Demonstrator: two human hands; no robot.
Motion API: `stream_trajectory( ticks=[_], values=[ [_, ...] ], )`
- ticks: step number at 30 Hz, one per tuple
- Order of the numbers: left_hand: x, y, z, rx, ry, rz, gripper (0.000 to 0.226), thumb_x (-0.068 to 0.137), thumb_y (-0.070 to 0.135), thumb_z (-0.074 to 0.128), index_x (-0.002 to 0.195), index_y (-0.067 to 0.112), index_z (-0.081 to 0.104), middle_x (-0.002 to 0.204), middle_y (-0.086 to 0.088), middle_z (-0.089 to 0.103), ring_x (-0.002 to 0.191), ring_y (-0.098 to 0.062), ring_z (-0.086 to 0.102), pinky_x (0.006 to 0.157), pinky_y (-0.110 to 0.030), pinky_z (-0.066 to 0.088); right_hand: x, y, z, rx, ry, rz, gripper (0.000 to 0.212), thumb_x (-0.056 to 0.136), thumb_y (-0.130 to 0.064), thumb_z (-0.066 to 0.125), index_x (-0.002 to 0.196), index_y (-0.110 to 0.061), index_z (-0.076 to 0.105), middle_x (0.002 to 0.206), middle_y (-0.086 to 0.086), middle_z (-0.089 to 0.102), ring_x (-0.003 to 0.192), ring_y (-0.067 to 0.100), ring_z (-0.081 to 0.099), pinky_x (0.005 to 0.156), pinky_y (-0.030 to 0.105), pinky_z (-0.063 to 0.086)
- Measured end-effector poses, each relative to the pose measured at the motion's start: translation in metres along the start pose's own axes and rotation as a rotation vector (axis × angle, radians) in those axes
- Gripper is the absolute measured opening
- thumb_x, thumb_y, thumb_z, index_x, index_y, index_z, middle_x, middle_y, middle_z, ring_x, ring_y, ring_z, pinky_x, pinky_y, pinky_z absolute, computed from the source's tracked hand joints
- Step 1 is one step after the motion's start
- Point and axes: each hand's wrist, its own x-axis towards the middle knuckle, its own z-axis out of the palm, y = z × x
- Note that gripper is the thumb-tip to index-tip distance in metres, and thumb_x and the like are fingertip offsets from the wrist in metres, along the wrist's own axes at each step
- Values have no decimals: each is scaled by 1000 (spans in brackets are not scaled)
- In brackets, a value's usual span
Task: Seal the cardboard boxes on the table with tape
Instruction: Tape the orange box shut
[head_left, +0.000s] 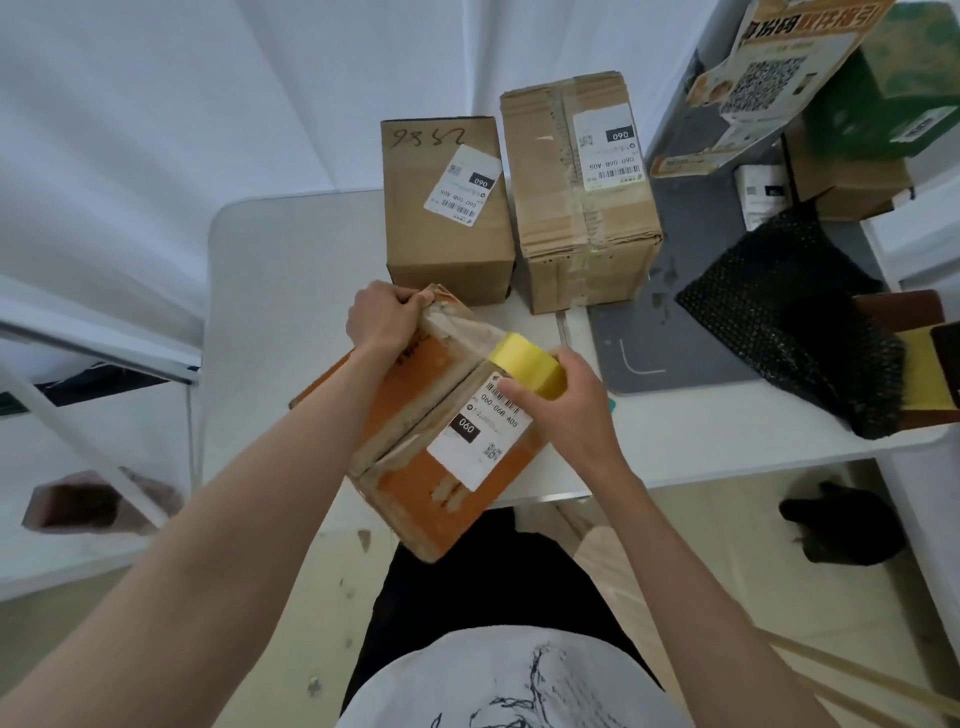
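Observation:
An orange cardboard box (415, 493) with a white shipping label lies tilted at the near edge of the white table (270, 291), partly overhanging it. My left hand (384, 317) grips the box's far corner, fingers curled over its edge. My right hand (566, 410) holds a yellow tape roll (524, 358) on top of the box, and a strip of tape runs from the roll toward my left hand. Two brown boxes stand behind it: a plain one (447, 218) with handwritten numbers and a taped one (582, 197).
A grey mat (665, 332) and a black mesh bag (795, 317) lie on the table's right side. More boxes and a printed carton (779, 67) are stacked at the far right. A black object (841, 525) sits on the floor.

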Motion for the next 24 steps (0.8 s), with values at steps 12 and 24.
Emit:
stream_trajectory(
  ticks=[12,24],
  values=[
    [-2,-10,-15,-74,38,-146,29,89,49,71,108,29,80,103,1,77,95,-24,68,84,-36,56,9,-8,-2,-238,103,-68,34,84,-51,59,72,-19,56,65,-5,58,70,20,60,69,44,53],
    [-5,-9,-18,-85,17,-160,34,88,51,71,111,28,79,105,0,77,98,-23,67,86,-39,56,-12,19,-28,-124,51,-3,46,93,-40,64,60,-16,44,52,-9,38,52,7,35,52,27,31]
  ],
)
